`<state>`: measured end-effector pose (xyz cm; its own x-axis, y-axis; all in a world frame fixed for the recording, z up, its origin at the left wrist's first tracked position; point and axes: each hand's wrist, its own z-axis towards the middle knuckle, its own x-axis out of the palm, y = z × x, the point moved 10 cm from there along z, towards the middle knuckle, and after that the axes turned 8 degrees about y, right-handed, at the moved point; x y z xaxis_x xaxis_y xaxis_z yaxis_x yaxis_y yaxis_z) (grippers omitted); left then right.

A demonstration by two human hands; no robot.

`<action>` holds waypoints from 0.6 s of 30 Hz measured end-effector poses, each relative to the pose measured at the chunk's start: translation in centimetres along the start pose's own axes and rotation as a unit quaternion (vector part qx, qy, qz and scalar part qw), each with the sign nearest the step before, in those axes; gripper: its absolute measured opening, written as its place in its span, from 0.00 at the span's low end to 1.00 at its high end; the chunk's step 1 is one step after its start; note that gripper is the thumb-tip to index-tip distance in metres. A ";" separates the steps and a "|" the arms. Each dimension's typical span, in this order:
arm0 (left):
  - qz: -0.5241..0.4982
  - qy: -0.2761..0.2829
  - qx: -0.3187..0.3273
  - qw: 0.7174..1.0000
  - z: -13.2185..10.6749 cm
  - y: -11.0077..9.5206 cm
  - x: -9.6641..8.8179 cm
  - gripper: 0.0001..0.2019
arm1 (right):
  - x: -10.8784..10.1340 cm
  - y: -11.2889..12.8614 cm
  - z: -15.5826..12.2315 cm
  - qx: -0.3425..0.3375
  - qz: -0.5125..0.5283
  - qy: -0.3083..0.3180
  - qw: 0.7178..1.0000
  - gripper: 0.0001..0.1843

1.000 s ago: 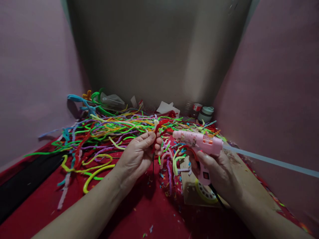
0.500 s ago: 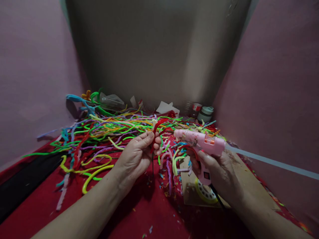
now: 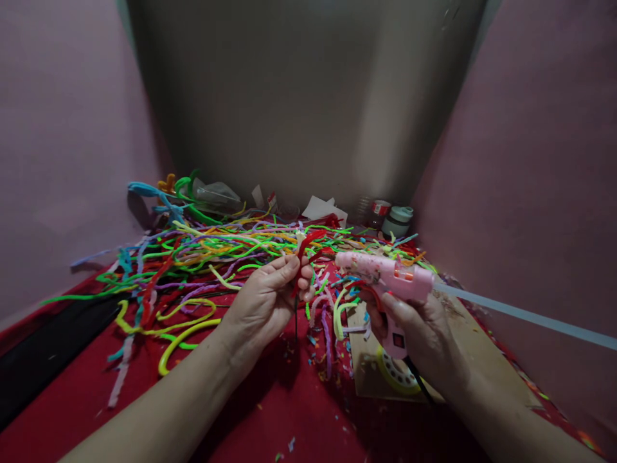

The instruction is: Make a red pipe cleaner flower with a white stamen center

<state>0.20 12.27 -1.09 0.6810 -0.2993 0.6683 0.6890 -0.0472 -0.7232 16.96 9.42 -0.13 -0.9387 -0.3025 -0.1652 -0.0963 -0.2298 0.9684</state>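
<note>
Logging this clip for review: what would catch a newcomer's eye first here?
A tangle of multicoloured fuzzy pipe cleaners covers the red cloth at centre left. In front, the right hand grips a pink plastic glue gun, nozzle toward a bent red pipe-cleaner piece pinched in the left hand.

Glue gun (image 3: 385,275) shifted marginally rightward, upward.

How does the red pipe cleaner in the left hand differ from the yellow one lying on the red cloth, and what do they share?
The red pipe cleaner stands upright, pinched by the left hand; the yellow pipe cleaner lies flat on the red cloth, untouched. The red one is close to the nozzle of the glue gun in the right hand; the yellow one lies far to its left. Both are fuzzy and curved.
</note>
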 end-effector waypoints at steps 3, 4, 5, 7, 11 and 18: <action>-0.001 -0.001 0.001 1.000 0.0 0.0 0.0 0.02 | 0.0 -0.1 0.0 -0.003 0.005 -0.002 1.000 0.15; -0.001 0.000 0.001 1.000 0.0 0.0 0.0 0.02 | -0.1 -0.1 0.0 -0.005 0.010 -0.005 1.000 0.15; 0.000 0.002 0.002 1.000 0.0 0.0 0.0 0.03 | -0.1 -0.1 0.0 -0.008 0.012 -0.006 1.000 0.14; -0.001 0.002 0.002 1.000 0.0 0.0 0.0 0.03 | -0.2 0.0 0.0 -0.018 0.011 -0.006 1.000 0.13; -0.001 -0.005 0.003 1.000 0.0 0.0 -0.2 0.02 | -0.3 0.5 0.0 -0.053 0.008 -0.008 0.999 0.12; -0.004 -0.009 0.003 1.000 0.1 0.0 -0.2 0.04 | -0.8 1.2 0.0 -0.077 0.011 -0.022 0.997 0.13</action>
<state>0.05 12.40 -1.22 0.6793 -0.2820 0.6775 0.6962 -0.0441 -0.7165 17.59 9.41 1.19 -0.9542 -0.2684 -0.1319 -0.0266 -0.3631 0.9314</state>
